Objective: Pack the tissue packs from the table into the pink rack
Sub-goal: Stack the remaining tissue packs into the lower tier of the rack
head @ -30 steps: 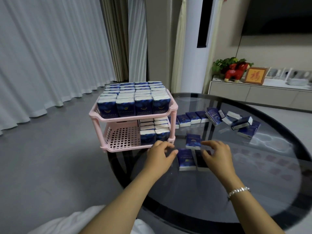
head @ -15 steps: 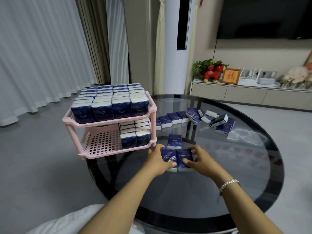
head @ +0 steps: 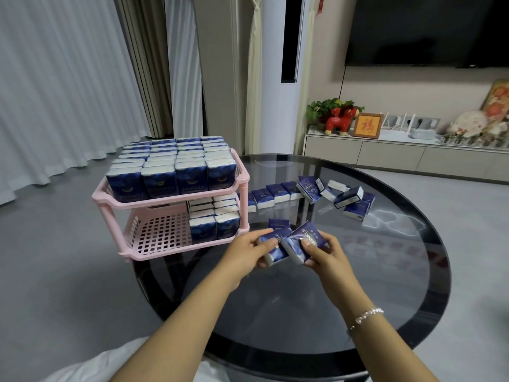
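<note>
Left hand: the left hand [head: 245, 253] grips one tissue pack [head: 271, 248], thumb across its blue face and fingers curled under it; the pack looks lifted clear of the glass.
Right hand: the right hand [head: 323, 256] grips a second tissue pack [head: 301, 241], thumb on top near its lower edge, fingers wrapped round the far side.
The two held packs: side by side and touching along their long edges, both tilted, their long axes running up and to the right away from the person.
Third pack: a loose pack [head: 278, 224] lies on the table [head: 385, 271] just beyond both hands.
Where the rack lies: the pink rack [head: 176, 238] stands up and to the left of the hands, the left hand nearer to it.
Open space: the lower shelf [head: 159, 235] is bare on its left part; two columns of packs fill its right side, nearest the left hand. The top shelf looks full.
Coming move, as judged: the held packs go left and slightly forward onto the lower shelf, turned upright to match the rows.
Remaining packs: a scattered row of packs [head: 311, 188] lies well beyond the right hand.
</note>
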{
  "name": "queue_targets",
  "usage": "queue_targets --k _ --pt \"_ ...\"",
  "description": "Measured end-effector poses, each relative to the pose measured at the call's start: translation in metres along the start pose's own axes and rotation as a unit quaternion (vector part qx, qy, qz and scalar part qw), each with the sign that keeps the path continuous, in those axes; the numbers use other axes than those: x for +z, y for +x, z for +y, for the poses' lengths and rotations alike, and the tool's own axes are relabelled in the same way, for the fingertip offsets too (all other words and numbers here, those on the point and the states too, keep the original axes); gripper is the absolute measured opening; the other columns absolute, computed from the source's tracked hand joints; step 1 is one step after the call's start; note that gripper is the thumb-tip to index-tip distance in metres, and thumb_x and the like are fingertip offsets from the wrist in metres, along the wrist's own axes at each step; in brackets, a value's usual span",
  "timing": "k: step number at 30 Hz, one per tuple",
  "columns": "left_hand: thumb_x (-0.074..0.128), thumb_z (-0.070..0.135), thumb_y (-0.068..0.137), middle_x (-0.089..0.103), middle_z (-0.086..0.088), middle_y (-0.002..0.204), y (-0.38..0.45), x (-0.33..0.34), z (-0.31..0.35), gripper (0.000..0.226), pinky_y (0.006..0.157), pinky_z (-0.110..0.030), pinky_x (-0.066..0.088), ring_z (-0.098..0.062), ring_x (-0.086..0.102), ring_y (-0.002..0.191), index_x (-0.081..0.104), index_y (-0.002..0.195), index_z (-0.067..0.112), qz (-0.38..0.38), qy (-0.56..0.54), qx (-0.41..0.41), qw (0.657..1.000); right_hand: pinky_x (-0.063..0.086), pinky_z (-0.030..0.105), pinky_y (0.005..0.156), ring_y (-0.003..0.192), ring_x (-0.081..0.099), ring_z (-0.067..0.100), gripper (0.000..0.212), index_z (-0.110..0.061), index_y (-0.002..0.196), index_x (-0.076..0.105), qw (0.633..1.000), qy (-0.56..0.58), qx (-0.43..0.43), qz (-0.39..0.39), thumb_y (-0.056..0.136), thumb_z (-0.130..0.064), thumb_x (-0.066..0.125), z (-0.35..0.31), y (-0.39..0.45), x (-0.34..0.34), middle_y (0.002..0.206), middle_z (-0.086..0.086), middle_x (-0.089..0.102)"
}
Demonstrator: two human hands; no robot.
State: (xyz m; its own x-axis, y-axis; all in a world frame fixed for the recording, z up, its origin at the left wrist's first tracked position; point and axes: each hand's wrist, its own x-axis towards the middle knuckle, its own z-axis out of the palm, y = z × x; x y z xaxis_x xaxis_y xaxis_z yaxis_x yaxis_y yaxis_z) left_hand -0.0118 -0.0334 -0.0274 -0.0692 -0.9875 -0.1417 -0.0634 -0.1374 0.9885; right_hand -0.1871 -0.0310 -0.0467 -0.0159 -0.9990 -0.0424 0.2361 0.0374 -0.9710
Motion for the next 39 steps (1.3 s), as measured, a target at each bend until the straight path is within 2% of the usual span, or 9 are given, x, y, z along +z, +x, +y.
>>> queue_targets --k 4,7,11,14,20,24,29,34,39 --pt "0.059 0.034 0.091 0.066 0.002 0.097 -0.004 0.0 0.002 0.033 0.071 -0.023 0.05 -0.01 0.059 0.081 0.06 0.123 0.023 -0.04 0.011 0.003 0.999 0.05 0.037 0.09 0.09 0.063 0.019 0.032 -0.016 0.106 0.046 1.0 -0.025 -0.009 -0.009 0.082 -0.019 0.068 0.007 -0.005 0.017 0.106 0.012 0.065" --pt "0.07 0.025 0.085 0.067 0.0 0.105 -0.007 -0.001 -0.001 0.04 0.066 -0.019 0.049 -0.01 0.06 0.085 0.057 0.122 0.023 -0.062 0.036 -0.002 0.997 0.05 0.041 0.092 0.097 0.065 0.026 0.044 -0.014 0.105 0.044 0.999 -0.041 0.004 -0.036 0.076 -0.034 0.071 0.011 -0.006 0.025 0.108 0.014 0.065" --pt "0.072 0.015 0.082 0.065 -0.002 0.116 -0.005 -0.008 -0.001 0.046 0.075 -0.019 0.05 -0.011 0.064 0.094 0.051 0.123 0.022 -0.039 0.031 -0.014 0.999 0.048 0.043 0.089 0.085 0.062 0.021 0.024 -0.014 0.089 0.045 0.998 -0.056 0.009 -0.016 0.087 -0.03 0.063 0.012 0.0 0.027 0.092 0.01 0.064" --pt "0.076 0.017 0.076 0.066 -0.002 0.114 -0.001 -0.014 0.001 0.044 0.093 -0.026 0.047 -0.011 0.063 0.101 0.055 0.115 0.02 0.011 -0.005 0.0 1.0 0.048 0.044 0.089 0.089 0.062 0.024 0.029 -0.026 0.112 0.048 0.995 -0.067 0.018 -0.069 0.087 -0.021 0.062 0.006 0.009 0.021 0.105 0.012 0.066" --pt "0.071 0.011 0.081 0.059 0.014 0.106 -0.009 -0.023 0.008 0.04 0.07 -0.008 0.046 0.003 0.056 0.094 0.055 0.113 0.03 0.032 0.128 0.081 0.988 0.045 0.017 0.081 0.105 0.06 0.007 0.036 -0.039 0.112 0.054 0.942 -0.241 -0.003 -0.234 0.086 -0.016 0.064 -0.005 0.008 0.015 0.109 -0.015 0.064" --pt "0.071 0.014 0.081 0.05 0.008 0.127 -0.01 -0.025 0.004 0.048 0.078 -0.011 0.041 -0.005 0.051 0.109 0.055 0.12 0.038 -0.012 0.238 0.086 0.967 0.033 0.024 0.097 0.12 0.037 0.006 0.036 -0.051 0.108 0.045 0.888 -0.396 -0.053 -0.228 0.084 -0.034 0.066 -0.002 0.013 0.011 0.111 -0.031 0.045" --pt "0.071 0.02 0.083 0.038 0.008 0.145 -0.007 -0.027 -0.001 0.07 0.103 -0.027 0.038 -0.01 0.04 0.127 0.033 0.14 0.035 -0.043 0.252 0.04 0.966 0.029 0.021 0.094 0.114 0.035 0.003 0.044 -0.053 0.115 0.036 0.868 -0.431 -0.088 -0.229 0.086 -0.033 0.064 -0.003 0.016 0.012 0.102 -0.042 0.037" --pt "0.072 0.022 0.083 0.048 0.015 0.135 -0.003 -0.028 -0.005 0.065 0.101 -0.025 0.039 -0.005 0.047 0.119 0.039 0.138 0.025 -0.034 0.207 0.007 0.978 0.038 0.002 0.076 0.097 0.05 -0.018 0.033 -0.051 0.107 0.049 0.867 -0.422 -0.088 -0.251 0.085 -0.032 0.064 -0.008 0.026 0.015 0.105 -0.033 0.053" --pt "0.074 0.027 0.08 0.065 0.008 0.112 0.004 -0.04 -0.001 0.037 0.094 -0.03 0.047 -0.01 0.06 0.104 0.056 0.111 0.024 0.042 0.091 -0.022 0.995 0.049 0.024 0.085 0.104 0.055 0.004 0.031 -0.035 0.121 0.057 0.897 -0.408 -0.099 -0.136 0.091 -0.037 0.055 -0.009 0.058 0.015 0.116 -0.013 0.059"
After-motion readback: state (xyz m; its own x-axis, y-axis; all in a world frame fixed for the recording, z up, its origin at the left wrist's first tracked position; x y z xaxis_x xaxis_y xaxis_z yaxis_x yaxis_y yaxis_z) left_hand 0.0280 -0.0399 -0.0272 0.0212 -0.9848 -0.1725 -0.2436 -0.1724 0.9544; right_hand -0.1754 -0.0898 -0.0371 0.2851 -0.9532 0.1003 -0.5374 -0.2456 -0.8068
